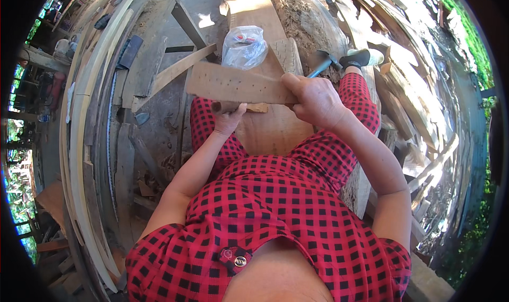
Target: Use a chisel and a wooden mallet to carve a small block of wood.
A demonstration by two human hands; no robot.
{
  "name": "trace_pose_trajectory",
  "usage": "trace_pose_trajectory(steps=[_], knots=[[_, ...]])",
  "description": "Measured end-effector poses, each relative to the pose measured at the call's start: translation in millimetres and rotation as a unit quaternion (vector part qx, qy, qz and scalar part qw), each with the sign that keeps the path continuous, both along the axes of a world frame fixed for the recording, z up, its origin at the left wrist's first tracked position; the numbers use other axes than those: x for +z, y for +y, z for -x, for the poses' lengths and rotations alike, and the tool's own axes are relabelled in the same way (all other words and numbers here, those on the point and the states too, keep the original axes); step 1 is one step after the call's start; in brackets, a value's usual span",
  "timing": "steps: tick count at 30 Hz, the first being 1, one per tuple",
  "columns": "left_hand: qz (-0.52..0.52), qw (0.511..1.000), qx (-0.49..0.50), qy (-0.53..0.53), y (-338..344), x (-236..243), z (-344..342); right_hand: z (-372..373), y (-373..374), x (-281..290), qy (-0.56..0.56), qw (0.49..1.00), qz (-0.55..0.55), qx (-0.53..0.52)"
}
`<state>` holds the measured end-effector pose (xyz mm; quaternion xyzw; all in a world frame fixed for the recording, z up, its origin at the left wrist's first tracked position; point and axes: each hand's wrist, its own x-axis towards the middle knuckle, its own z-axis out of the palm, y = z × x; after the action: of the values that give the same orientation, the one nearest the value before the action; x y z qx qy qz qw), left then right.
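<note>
My right hand (pixel 318 101) is closed round the right end of a flat wooden board (pixel 241 85) with dark dots along its face. Just under that board, my left hand (pixel 229 122) grips a short brown wooden piece with a rounded end (pixel 222 107); how far it runs behind the fingers is hidden. Both pieces are above a wide plank (pixel 275 130) between my legs, where a small light wood block (pixel 258 108) shows beside my left hand. A clear plastic bag (pixel 249 55) sits farther along the plank, its contents hard to make out.
A hammer with a blue handle (pixel 321 67) lies beyond my right hand, near my foot and a rough log (pixel 302 24). Long wood strips (pixel 85 106) run along the left. Split timber (pixel 408 90) is heaped on the right. An angled wooden strip (pixel 177 74) stands at the front left.
</note>
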<state>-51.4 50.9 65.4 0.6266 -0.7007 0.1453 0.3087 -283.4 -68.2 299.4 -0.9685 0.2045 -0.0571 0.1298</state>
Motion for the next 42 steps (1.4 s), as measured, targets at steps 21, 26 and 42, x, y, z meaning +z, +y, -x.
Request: trace_pose_trajectory(steps=[21, 26, 42], knots=[[-0.058, 0.718, 0.039, 0.692, -33, 52, 21, 14, 18, -189, -0.094, 0.649, -0.641, -0.400], [-0.034, 0.738, 0.029, 0.673, -39, 67, 25, 15, 18, -191, -0.093, 0.663, -0.611, -0.422], [-0.068, 0.808, 0.076, 0.581, -43, 52, 16, 14, 20, -201, -0.095, 0.679, -0.602, -0.409]])
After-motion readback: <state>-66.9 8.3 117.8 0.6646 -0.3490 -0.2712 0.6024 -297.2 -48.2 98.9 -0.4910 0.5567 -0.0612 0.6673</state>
